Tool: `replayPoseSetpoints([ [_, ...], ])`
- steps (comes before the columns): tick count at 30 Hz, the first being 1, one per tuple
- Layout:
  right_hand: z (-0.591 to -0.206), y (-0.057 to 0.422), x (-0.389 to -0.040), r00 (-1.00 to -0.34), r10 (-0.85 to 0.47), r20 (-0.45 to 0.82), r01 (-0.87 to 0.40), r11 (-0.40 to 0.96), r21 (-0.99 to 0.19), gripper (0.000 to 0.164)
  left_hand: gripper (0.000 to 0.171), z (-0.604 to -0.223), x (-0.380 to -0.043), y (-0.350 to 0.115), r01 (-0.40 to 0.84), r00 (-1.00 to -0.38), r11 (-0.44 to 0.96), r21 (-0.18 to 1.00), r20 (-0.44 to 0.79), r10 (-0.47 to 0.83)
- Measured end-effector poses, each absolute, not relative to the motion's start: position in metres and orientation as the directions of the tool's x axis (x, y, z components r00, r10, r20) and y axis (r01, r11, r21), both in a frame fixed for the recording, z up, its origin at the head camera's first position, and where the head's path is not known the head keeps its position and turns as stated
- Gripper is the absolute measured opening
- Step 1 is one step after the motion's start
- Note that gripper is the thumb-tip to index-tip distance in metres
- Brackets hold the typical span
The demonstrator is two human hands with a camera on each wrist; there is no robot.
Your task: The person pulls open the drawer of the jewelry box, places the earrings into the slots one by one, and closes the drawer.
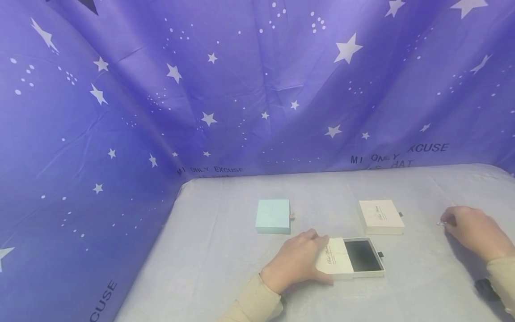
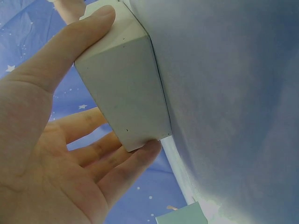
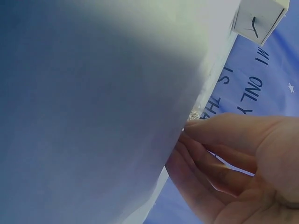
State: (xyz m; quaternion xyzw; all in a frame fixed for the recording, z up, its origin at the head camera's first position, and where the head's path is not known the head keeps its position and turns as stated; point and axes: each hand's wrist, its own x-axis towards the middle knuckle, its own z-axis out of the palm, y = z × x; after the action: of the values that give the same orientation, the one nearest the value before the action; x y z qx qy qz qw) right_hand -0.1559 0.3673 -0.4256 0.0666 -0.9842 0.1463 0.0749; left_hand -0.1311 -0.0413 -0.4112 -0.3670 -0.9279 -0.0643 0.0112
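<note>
My left hand [image 1: 295, 261] holds a cream drawer-style gift box [image 1: 339, 259] by its left end, the thumb on its near side and the fingers on the far side. The box's drawer [image 1: 365, 256] is pulled out to the right and shows a black lining and a dark pull tab. In the left wrist view, the closed end of the box [image 2: 124, 88] lies between thumb and fingers. Farther right, my right hand [image 1: 474, 230] pinches a small, shiny silvery piece of jewelry [image 3: 194, 115] close to the tabletop. Its exact kind is too small to tell.
A closed mint-green box [image 1: 273, 217] with a pinkish tab stands behind my left hand. A second cream box [image 1: 382, 217], closed with a dark tab, stands behind the open drawer. Grey-white cloth covers the table [image 1: 217, 214]; a purple starry curtain [image 1: 249, 89] hangs behind and left.
</note>
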Motion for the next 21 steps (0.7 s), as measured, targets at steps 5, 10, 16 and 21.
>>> replayPoseSetpoints([
  [5, -0.4249, 0.3689, -0.1539, -0.980, -0.090, 0.176, -0.139, 0.946, -0.294, 0.013, 0.090, -0.4120, -0.1310, -0.0417, 0.684, -0.729, 0.722, 0.107, 0.073, 0.680],
  [10, -0.4282, 0.3724, -0.1533, -0.972, -0.079, 0.220, -0.144, 0.943, -0.300, 0.012, 0.090, -0.4118, -0.1306, -0.0422, 0.685, -0.728, 0.720, 0.111, 0.079, 0.681],
  [16, -0.4267, 0.3694, -0.1499, -0.964, -0.048, 0.263, -0.131, 0.942, -0.308, 0.008, 0.091, -0.4110, -0.1307, -0.0420, 0.687, -0.727, 0.718, 0.114, 0.082, 0.682],
  [21, -0.4227, 0.3651, -0.1480, -0.959, -0.028, 0.283, -0.120, 0.942, -0.314, 0.013, 0.091, -0.4111, -0.1310, -0.0417, 0.688, -0.725, 0.718, 0.105, 0.081, 0.684],
])
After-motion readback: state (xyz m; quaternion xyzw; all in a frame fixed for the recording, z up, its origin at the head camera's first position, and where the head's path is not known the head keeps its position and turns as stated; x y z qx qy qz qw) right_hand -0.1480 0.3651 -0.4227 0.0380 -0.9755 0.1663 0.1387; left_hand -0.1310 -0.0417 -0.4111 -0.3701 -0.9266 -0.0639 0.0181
